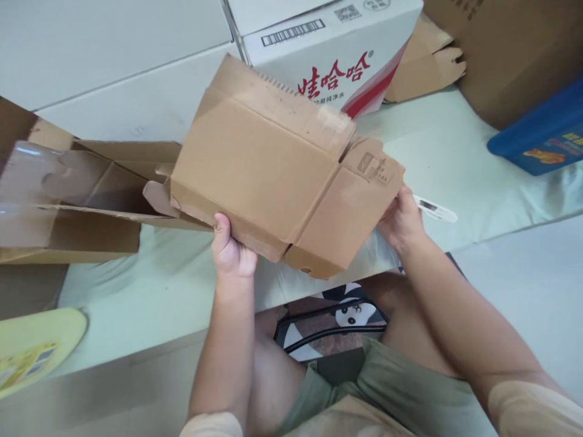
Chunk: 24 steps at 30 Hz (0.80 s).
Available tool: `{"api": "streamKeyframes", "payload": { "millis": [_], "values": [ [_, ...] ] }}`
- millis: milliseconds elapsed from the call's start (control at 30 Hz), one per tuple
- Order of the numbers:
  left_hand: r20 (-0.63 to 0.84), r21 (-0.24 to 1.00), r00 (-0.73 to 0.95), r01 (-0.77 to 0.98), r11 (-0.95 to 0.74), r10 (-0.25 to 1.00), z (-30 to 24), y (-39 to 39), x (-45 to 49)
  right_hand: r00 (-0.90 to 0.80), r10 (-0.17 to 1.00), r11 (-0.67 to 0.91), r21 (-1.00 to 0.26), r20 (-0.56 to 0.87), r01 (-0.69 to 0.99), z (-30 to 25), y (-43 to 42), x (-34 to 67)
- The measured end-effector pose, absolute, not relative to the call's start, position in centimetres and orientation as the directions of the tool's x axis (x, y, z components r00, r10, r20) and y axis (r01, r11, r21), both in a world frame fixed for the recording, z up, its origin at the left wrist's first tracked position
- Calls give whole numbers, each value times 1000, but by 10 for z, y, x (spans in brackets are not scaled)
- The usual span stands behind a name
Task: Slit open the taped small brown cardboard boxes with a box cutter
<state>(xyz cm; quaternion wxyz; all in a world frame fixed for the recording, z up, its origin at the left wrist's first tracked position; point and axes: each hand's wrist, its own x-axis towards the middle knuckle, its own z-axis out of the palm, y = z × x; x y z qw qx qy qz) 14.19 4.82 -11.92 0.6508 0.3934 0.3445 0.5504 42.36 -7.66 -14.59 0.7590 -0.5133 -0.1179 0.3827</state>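
Observation:
A brown cardboard box [255,164], unfolded and tilted, is held up in front of me. My left hand [232,252] grips its lower left edge, thumb on the near face and the other fingers mostly hidden behind. At the right, my right hand [403,218] is closed on the edge of a printed end flap [359,194]. A slim white tool with a dark slot [435,208] sticks out beside my right hand. I cannot tell whether that hand holds it or it lies on the table behind.
Open brown cartons [100,237] stand at the left on the pale green cloth [182,273]. White cartons [273,67] with red lettering line the back. A blue container [542,130] is at the right, a yellow one [40,343] at the lower left. A panda-print bag [337,321] sits between my legs.

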Motion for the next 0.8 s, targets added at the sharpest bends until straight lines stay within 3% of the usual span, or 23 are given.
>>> {"api": "streamKeyframes", "payload": {
  "millis": [100,267,433,567,700,800],
  "values": [
    [-40,888,134,-450,97,990,-123,49,148,658,710,151,-859,-250,-490,-149,-74,417],
    [-91,893,57,-437,106,994,-133,48,160,645,744,132,-907,-176,-400,-151,-76,397],
    [-98,883,83,-453,125,992,-136,47,161,469,850,-64,-931,-240,-360,-146,-82,378],
    [-159,865,214,-440,240,964,-128,43,157,474,847,-57,-928,-240,-367,-136,-91,380],
    [-184,784,443,-472,403,877,-111,35,153,649,755,137,-948,-87,-286,-119,-101,404],
    [-236,720,547,-457,523,803,-99,31,148,845,527,276,-958,89,-72,-104,-102,435]
  ]
}}
